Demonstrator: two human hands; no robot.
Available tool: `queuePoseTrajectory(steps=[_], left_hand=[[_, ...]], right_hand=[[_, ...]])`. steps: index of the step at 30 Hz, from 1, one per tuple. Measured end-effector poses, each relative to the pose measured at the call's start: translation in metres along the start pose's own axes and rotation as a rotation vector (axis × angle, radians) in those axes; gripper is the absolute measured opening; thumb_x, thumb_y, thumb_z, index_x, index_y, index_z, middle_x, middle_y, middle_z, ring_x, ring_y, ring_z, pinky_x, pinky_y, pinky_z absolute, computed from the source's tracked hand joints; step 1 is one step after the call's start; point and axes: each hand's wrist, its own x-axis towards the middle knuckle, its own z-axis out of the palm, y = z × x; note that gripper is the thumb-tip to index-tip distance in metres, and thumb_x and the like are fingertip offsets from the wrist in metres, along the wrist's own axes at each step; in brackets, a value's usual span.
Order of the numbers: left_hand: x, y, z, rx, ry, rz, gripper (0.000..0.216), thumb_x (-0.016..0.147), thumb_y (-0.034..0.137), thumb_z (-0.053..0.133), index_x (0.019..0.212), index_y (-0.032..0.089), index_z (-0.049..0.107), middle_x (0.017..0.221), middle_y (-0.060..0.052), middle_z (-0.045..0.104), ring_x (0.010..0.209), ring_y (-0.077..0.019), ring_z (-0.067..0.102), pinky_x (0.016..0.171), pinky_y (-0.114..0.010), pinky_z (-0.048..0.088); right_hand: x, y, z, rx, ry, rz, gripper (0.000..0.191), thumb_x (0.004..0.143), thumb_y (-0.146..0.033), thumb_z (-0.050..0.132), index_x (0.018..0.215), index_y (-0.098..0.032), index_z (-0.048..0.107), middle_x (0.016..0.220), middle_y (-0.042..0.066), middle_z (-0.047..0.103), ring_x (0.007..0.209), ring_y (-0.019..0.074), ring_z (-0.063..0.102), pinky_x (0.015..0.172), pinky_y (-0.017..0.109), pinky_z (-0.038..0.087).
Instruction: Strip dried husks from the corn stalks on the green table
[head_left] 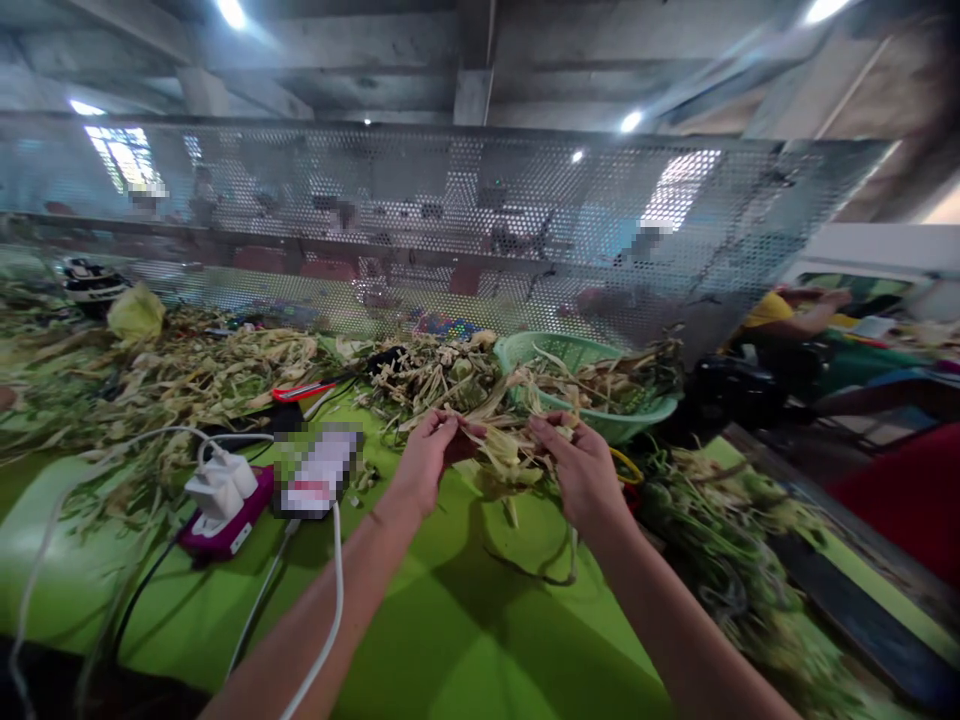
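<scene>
Both of my hands are raised over the green tabletop (450, 620), fingers pinched. Between them stretches a dry, yellowish plant stem with withered leaves (510, 450). My left hand (431, 455) grips its left side between thumb and fingers. On the other side my right hand (581, 465) pinches the withered leaves, and a thin brown stalk (551, 580) dangles below that hand. Just beyond the hands lies a heap of dried plants (442, 375). A light green plastic basket (645, 425) with more dried stalks in it stands behind my right hand. The exact kind of plant is unclear.
A purple power strip (225, 525) with white plugs and a phone (319, 475) on a cable lie at left. Red-handled cutters (300, 391) lie behind them. Greener vines (720, 520) spill along the right edge. A perforated metal screen (375, 230) stands behind; a person's arm (806, 315) shows far right.
</scene>
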Motion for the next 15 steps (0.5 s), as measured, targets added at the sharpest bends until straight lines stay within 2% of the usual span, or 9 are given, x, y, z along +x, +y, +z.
queuePoseTrajectory(steps=[8, 12, 15], left_hand=[[0.005, 0.013, -0.006, -0.146, 0.101, 0.029, 0.028, 0.068, 0.032, 0.073, 0.079, 0.019, 0.05, 0.06, 0.007, 0.05, 0.055, -0.009, 0.054, 0.063, -0.028, 0.052], [0.007, 0.018, -0.01, -0.163, 0.12, 0.073, 0.028, 0.068, 0.03, 0.073, 0.079, 0.019, 0.05, 0.059, 0.009, 0.043, 0.052, -0.0052, 0.044, 0.061, -0.023, 0.049], [0.008, 0.02, -0.012, -0.155, 0.15, 0.086, 0.025, 0.07, 0.029, 0.071, 0.08, 0.019, 0.05, 0.056, 0.009, 0.038, 0.05, -0.0046, 0.04, 0.052, -0.018, 0.043]], right_hand=[[0.011, -0.003, -0.011, 0.077, 0.094, -0.01, 0.033, 0.057, -0.039, 0.082, 0.073, -0.019, 0.061, 0.062, -0.003, 0.059, 0.051, 0.0103, 0.047, 0.049, 0.024, 0.04], [0.014, -0.008, -0.015, 0.129, 0.142, -0.011, 0.035, 0.051, -0.038, 0.085, 0.071, -0.018, 0.063, 0.064, -0.002, 0.06, 0.051, 0.009, 0.048, 0.047, 0.022, 0.039], [0.013, -0.012, -0.015, 0.162, 0.161, -0.026, 0.035, 0.05, -0.037, 0.086, 0.07, -0.018, 0.064, 0.063, -0.003, 0.059, 0.051, 0.0085, 0.047, 0.047, 0.022, 0.039]])
